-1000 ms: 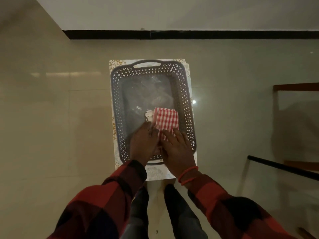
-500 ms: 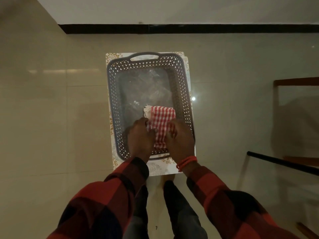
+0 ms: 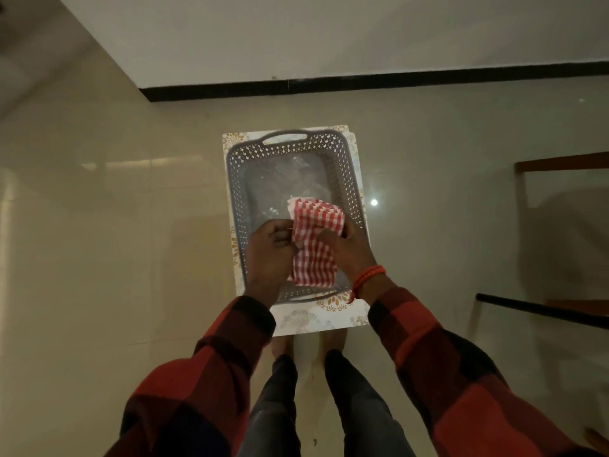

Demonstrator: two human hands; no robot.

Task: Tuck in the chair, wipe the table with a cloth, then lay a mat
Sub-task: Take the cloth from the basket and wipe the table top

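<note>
A folded red-and-white checked cloth is lifted above the near half of a grey perforated basket. My left hand grips its left edge and my right hand grips its right edge. A white piece peeks out behind the cloth's far edge. The basket rests on a white mat with gold flower prints, which lies on a glass table top. The floor, my legs and feet show through the glass.
A chair with a wooden frame and a dark bar stands at the right, seen through or beside the glass. A black skirting line runs along the wall beyond the table. A ceiling light reflects beside the basket.
Both hands closed on the checked cloth and raised it out of the basket's bottom toward me. The view shifted downward a little.
</note>
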